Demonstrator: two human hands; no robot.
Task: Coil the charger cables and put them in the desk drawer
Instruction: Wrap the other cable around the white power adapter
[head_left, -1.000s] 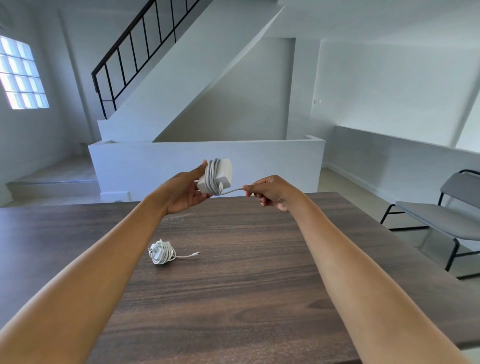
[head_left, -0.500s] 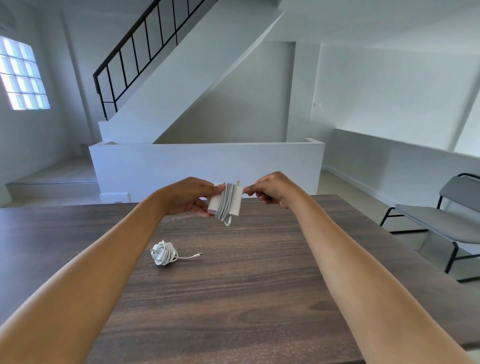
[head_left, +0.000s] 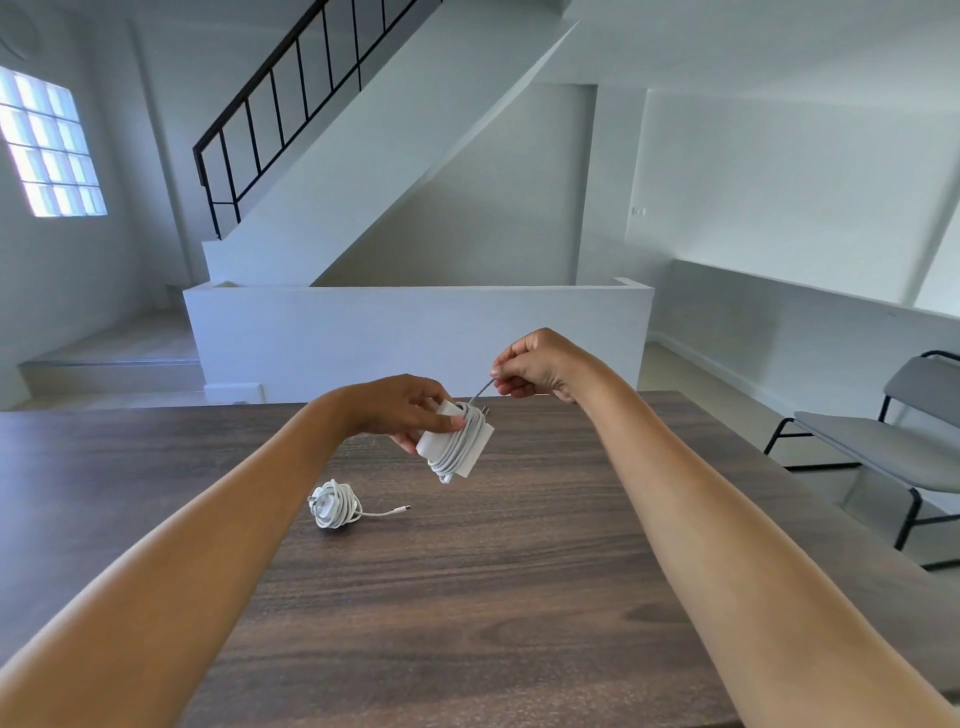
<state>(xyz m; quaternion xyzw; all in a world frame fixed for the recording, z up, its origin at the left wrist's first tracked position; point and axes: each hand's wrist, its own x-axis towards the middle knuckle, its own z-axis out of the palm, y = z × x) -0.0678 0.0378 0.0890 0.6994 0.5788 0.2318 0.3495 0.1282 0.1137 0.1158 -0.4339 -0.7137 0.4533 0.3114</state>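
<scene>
Left hand (head_left: 410, 410) grip: holds white charger brick (head_left: 457, 441) above tabletop (head_left: 467, 597). Right hand (head_left: 535, 366) grip: pinches cable tail (head_left: 480, 391), taut. Advice: keep tension, lay last turn flat, tuck end. Second coiled charger (head_left: 335, 504) lies on tabletop nearby. Drawer not visible.

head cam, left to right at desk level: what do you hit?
Coiled charger lying on the desk → left hand gripping the white power brick → right hand pinching the cable end → grey chair past the desk edge.
</scene>
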